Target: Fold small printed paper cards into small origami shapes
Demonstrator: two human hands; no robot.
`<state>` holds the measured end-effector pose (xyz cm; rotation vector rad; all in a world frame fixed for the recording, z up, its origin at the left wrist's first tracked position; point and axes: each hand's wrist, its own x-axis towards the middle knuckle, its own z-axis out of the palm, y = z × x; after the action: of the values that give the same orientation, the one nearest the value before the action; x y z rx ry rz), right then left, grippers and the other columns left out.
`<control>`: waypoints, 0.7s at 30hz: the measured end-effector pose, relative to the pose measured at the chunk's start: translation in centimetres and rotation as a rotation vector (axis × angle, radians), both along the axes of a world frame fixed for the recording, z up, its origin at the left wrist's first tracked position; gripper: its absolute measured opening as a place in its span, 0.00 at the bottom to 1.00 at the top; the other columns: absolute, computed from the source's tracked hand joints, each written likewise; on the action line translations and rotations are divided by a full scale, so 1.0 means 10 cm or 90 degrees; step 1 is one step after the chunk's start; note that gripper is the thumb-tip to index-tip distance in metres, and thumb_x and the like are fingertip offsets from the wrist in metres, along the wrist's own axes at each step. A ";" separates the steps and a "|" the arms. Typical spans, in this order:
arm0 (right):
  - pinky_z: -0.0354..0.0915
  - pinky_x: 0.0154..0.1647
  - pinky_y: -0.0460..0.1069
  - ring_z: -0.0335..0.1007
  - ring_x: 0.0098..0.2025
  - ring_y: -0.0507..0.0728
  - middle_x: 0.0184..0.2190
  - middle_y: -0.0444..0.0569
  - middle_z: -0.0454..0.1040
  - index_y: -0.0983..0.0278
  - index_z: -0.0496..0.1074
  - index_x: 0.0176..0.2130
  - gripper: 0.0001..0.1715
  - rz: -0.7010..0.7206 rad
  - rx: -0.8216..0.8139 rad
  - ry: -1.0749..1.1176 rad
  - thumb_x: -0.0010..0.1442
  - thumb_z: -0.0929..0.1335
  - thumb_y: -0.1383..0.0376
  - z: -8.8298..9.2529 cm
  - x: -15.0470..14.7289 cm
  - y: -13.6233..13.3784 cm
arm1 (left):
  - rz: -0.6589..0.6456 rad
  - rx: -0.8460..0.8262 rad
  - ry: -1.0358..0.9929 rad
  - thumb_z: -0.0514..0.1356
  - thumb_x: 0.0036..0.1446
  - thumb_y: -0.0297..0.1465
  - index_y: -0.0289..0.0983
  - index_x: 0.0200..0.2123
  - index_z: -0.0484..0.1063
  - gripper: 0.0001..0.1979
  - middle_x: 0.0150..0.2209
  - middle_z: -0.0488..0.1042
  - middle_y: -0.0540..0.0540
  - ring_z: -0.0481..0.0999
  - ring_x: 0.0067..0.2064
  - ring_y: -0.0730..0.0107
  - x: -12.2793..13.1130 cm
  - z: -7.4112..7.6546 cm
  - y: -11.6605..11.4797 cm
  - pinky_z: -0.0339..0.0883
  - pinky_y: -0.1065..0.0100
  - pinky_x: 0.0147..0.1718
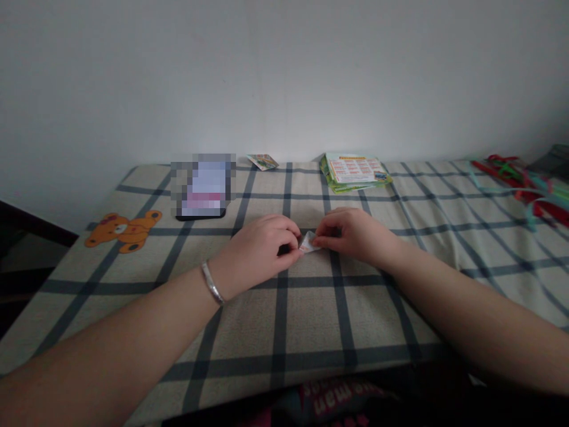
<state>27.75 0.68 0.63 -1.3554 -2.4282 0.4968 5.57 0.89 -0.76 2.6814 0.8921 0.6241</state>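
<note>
Between my two hands, just above the checked tablecloth, is a small folded piece of white printed paper (308, 242). My left hand (269, 242), with a silver bangle at the wrist, pinches the paper's left corner between thumb and fingertips. On the other side, my right hand (351, 233) grips the right edge with its thumb and index finger. The paper shows a pointed, triangular shape, and parts of it are hidden by my fingertips. Behind my right hand lies a stack of green and white printed sheets (355, 169).
A phone (204, 187), its screen blurred out, lies beyond my left hand. Near the wall (284, 77) is a small folded paper piece (263, 161). An orange bear cutout (124, 231) lies at left on the tablecloth (240, 332). Red and green strips (528, 184) are at far right.
</note>
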 end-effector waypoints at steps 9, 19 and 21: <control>0.51 0.24 0.46 0.63 0.24 0.49 0.23 0.42 0.74 0.62 0.76 0.29 0.09 -0.054 -0.041 -0.002 0.56 0.70 0.60 0.01 -0.03 -0.01 | 0.054 -0.003 -0.009 0.59 0.59 0.32 0.36 0.25 0.73 0.11 0.39 0.73 0.46 0.71 0.43 0.66 0.06 -0.02 -0.04 0.67 0.61 0.46; 0.51 0.24 0.45 0.63 0.24 0.49 0.24 0.42 0.74 0.62 0.76 0.30 0.08 -0.066 -0.063 -0.027 0.57 0.70 0.60 0.04 -0.06 0.00 | 0.133 0.000 -0.016 0.59 0.58 0.32 0.35 0.24 0.72 0.11 0.47 0.68 0.44 0.71 0.45 0.64 0.08 -0.05 -0.10 0.67 0.58 0.47; 0.52 0.25 0.45 0.63 0.25 0.49 0.24 0.42 0.74 0.62 0.76 0.30 0.08 -0.065 -0.061 -0.029 0.57 0.70 0.60 0.03 -0.06 0.00 | 0.137 -0.003 -0.027 0.60 0.57 0.32 0.35 0.24 0.72 0.11 0.46 0.68 0.44 0.70 0.47 0.62 0.08 -0.07 -0.08 0.66 0.57 0.49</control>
<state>27.13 0.68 0.97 -1.5379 -2.3834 0.5681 6.33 0.06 -1.48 2.5777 1.1792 0.7191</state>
